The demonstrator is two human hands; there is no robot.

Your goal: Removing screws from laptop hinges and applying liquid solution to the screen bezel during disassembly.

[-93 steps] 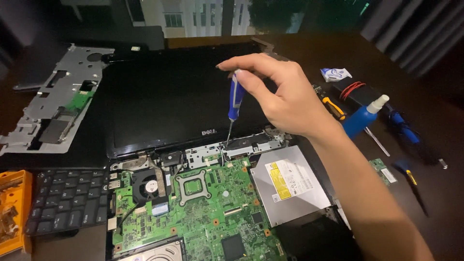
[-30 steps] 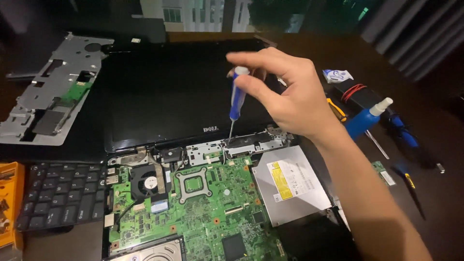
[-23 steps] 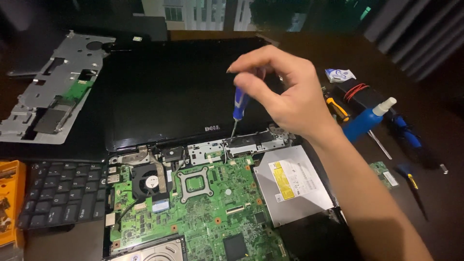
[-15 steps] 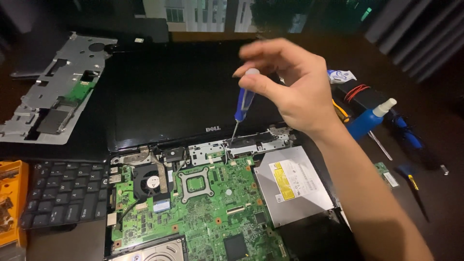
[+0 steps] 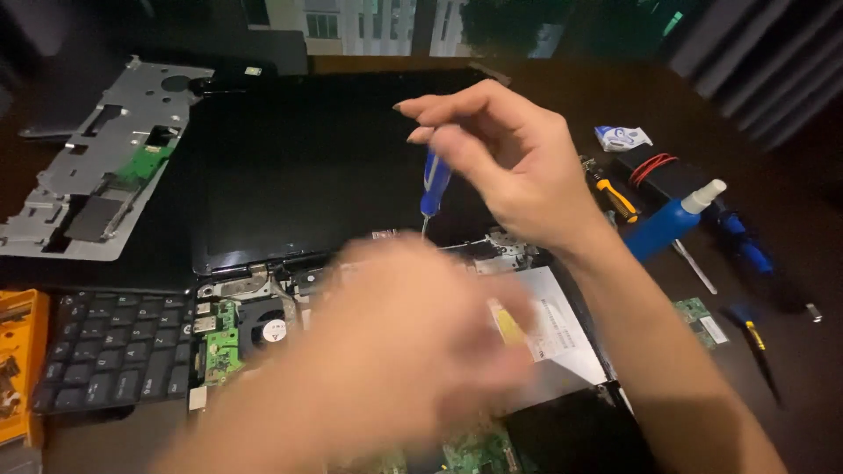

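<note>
Far left of the grip, a grey metal bracket (image 5: 105,158) and a detached black keyboard (image 5: 110,347) lay on the dark table (image 5: 562,83). Nearer, a blurred left hand (image 5: 413,351) had swept in over the opened laptop's green circuit board (image 5: 224,347), which a moment earlier lay uncovered; whether that hand was open or closed could not be told. Just above it, the right hand (image 5: 500,167) pinched a small blue screwdriver (image 5: 433,186), held upright, its tip at the hinge below the dark screen (image 5: 299,167), much as before. Right of the grip sat a blue spray bottle (image 5: 672,224) and spare screwdrivers.
</note>
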